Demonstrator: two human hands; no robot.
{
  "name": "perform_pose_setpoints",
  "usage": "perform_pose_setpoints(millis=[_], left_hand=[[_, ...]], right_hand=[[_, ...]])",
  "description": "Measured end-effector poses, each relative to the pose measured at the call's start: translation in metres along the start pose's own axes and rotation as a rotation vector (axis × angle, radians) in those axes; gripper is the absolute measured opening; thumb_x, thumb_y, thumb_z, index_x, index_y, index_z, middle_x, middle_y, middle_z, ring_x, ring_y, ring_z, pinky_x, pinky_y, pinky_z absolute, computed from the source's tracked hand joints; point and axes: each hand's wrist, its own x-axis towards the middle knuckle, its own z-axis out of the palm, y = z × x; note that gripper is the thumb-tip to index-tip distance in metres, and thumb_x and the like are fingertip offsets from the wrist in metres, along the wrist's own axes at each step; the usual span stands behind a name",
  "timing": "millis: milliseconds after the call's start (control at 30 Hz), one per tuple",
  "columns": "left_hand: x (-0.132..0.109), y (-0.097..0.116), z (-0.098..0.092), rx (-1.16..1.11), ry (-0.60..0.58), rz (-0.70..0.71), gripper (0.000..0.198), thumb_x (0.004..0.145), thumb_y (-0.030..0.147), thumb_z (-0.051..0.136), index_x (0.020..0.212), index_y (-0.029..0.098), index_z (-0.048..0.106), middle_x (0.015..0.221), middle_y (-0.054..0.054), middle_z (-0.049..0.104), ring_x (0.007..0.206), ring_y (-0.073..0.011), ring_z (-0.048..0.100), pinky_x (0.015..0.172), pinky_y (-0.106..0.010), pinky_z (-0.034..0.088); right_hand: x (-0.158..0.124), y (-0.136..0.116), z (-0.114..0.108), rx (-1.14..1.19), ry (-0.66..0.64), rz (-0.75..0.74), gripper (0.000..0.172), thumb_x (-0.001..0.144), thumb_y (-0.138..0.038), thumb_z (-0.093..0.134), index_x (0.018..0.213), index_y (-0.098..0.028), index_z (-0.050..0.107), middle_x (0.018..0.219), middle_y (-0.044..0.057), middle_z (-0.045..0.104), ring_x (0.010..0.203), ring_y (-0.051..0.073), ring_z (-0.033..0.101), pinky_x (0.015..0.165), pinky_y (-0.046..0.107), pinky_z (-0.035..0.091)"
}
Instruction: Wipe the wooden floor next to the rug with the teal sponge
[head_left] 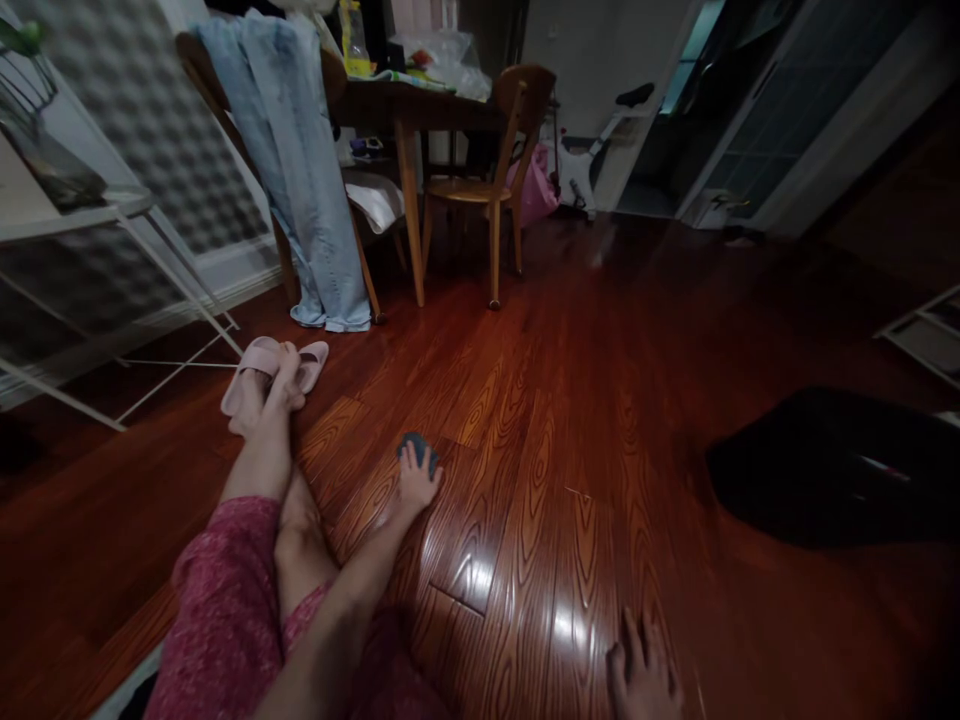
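My left hand (418, 484) reaches forward to the wooden floor (540, 420). Its fingers lie over a small dark blue-grey cloth (413, 445), pressing it against the boards; the palm side of the grip is hidden. At the bottom edge, my right hand (643, 672) has its fingers apart and nothing visible in it, low over or on the floor; contact cannot be made out. My crossed legs, in pink-red patterned clothing (225, 600), stretch out left of the cloth. Pale pink slippers (259, 362) are at my feet.
A white metal stand (135, 205) is at the left. Light blue jeans (289, 150) hang over a chair by the cluttered table (409, 95). Another wooden chair (495, 190), a pink bag (536, 185) and an exercise bike (581, 175) stand behind. A large black object (825, 470) lies right.
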Motion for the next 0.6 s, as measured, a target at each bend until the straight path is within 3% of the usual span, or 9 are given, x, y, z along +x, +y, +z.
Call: perform_pose_setpoints(millis=[67, 200, 333, 400, 500, 600], left_hand=[[-0.024, 0.036, 0.018, -0.039, -0.082, 0.298, 0.066, 0.095, 0.055, 0.044, 0.151, 0.019, 0.044, 0.169, -0.01, 0.01, 0.155, -0.0347, 0.008, 0.125, -0.05, 0.014], [-0.099, 0.099, 0.055, -0.119, -0.239, 0.831, 0.064, 0.097, 0.057, 0.044, 0.151, 0.026, 0.041, 0.169, -0.008, -0.001, 0.154, -0.0366, 0.006, 0.123, -0.056, 0.018], [-0.158, 0.128, 0.071, -0.171, -0.37, 1.2, 0.062, 0.097, 0.056, 0.047, 0.152, 0.029, 0.04, 0.169, -0.01, 0.0, 0.154, -0.0343, 0.012, 0.121, -0.052, 0.025], [-0.164, 0.127, 0.068, -0.183, -0.37, 1.3, 0.057, 0.098, 0.053, 0.046, 0.15, 0.03, 0.042, 0.169, -0.01, 0.005, 0.154, -0.0308, 0.015, 0.122, -0.051, 0.023], [-0.142, 0.111, 0.053, -0.153, -0.337, 1.331, 0.051, 0.1, 0.052, 0.041, 0.147, 0.033, 0.047, 0.168, -0.007, 0.017, 0.153, -0.0262, 0.021, 0.124, -0.052, 0.016], [-0.101, 0.076, 0.033, -0.073, -0.262, 1.112, 0.05, 0.099, 0.052, 0.044, 0.146, 0.035, 0.047, 0.167, -0.006, 0.023, 0.152, -0.0262, 0.026, 0.124, -0.055, 0.017]], right_hand=[[0.0, 0.0, -0.003, 0.009, 0.006, -0.003, 0.07, 0.095, -0.049, 0.018, 0.159, -0.024, 0.025, 0.161, 0.013, 0.034, 0.147, 0.033, 0.031, 0.111, 0.059, 0.031], [0.0, -0.002, -0.008, -0.007, 0.014, -0.015, 0.068, 0.095, -0.049, 0.018, 0.158, -0.024, 0.027, 0.162, 0.013, 0.031, 0.148, 0.033, 0.03, 0.112, 0.058, 0.03], [0.0, 0.0, -0.006, -0.032, 0.029, -0.021, 0.07, 0.094, -0.049, 0.016, 0.156, -0.021, 0.032, 0.16, 0.014, 0.034, 0.146, 0.032, 0.033, 0.111, 0.056, 0.032], [0.001, 0.001, -0.002, -0.036, 0.034, -0.021, 0.07, 0.094, -0.049, 0.017, 0.155, -0.021, 0.034, 0.159, 0.014, 0.037, 0.146, 0.032, 0.033, 0.111, 0.056, 0.032], [0.003, 0.003, 0.004, -0.038, 0.04, -0.013, 0.069, 0.093, -0.048, 0.017, 0.153, -0.02, 0.037, 0.157, 0.015, 0.04, 0.146, 0.031, 0.033, 0.111, 0.055, 0.032], [0.005, 0.004, 0.009, -0.043, 0.044, -0.006, 0.069, 0.092, -0.047, 0.019, 0.152, -0.02, 0.04, 0.157, 0.015, 0.039, 0.147, 0.03, 0.032, 0.11, 0.055, 0.033]])
